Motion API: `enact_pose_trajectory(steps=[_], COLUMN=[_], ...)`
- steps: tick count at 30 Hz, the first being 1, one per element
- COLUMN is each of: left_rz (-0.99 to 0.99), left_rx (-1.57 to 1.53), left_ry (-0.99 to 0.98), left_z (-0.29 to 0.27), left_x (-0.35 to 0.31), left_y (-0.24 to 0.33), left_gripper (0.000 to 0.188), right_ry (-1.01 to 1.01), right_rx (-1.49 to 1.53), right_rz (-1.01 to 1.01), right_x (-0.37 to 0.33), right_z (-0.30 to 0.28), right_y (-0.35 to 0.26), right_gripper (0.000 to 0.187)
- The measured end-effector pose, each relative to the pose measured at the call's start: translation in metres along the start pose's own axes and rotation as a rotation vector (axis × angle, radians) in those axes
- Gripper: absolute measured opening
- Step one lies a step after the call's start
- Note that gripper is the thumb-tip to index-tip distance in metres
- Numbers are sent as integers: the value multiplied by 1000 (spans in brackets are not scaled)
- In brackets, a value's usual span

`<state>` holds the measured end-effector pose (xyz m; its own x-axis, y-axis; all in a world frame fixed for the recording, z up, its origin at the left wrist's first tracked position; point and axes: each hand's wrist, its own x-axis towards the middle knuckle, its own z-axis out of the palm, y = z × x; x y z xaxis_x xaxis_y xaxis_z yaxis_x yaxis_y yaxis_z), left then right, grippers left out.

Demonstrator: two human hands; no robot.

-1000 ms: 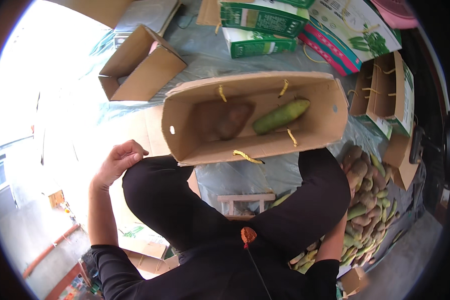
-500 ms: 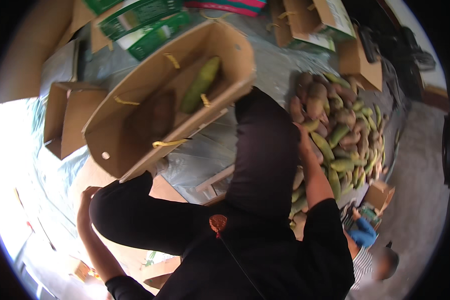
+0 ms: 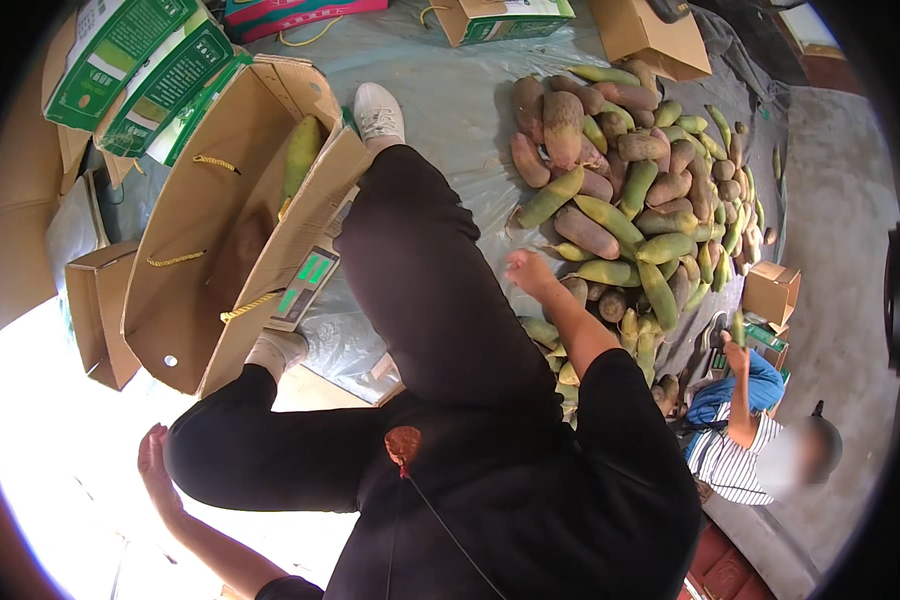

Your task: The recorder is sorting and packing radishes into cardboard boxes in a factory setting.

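My right hand hovers at the near left edge of a heap of radishes, beside my right knee, its fingers loosely bent and nothing in them. Green radishes and reddish-brown ones are mixed in the heap. On the other side, my left hand rests by my left knee, fingers stretched and empty. In front of me stands an open cardboard box with yellow cord loops. A green radish lies inside it, and a darker shape is in the box's shadow. Against the box is a scale with lit green displays.
Green-and-white cartons stand at the far left, with a small open box nearer. Further cartons are beyond the heap. At right, another person in a striped top holds up a green radish. Plastic sheeting covers the floor.
The view has swung right, so the box appears farther left and the scale shows. My right hand has come out from beside my knee into view. The other person's hand is raised.
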<state>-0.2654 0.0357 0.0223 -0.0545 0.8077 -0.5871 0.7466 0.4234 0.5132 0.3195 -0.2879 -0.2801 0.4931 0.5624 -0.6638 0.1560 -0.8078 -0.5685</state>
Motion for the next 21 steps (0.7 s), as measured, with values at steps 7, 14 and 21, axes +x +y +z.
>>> enact_pose_trajectory(steps=[7, 14, 21], left_rz=[182, 256, 280], left_rx=[81, 231, 265], left_ry=[196, 199, 306], left_z=[29, 55, 50], left_x=[-29, -31, -55], left_y=[79, 90, 101], left_gripper=[31, 23, 20], right_ry=[209, 331, 426], right_rx=[30, 83, -312], right_rz=[2, -88, 80], right_x=[40, 83, 119], right_z=[-33, -86, -133], right_y=[52, 80, 29], right_gripper=[27, 20, 52])
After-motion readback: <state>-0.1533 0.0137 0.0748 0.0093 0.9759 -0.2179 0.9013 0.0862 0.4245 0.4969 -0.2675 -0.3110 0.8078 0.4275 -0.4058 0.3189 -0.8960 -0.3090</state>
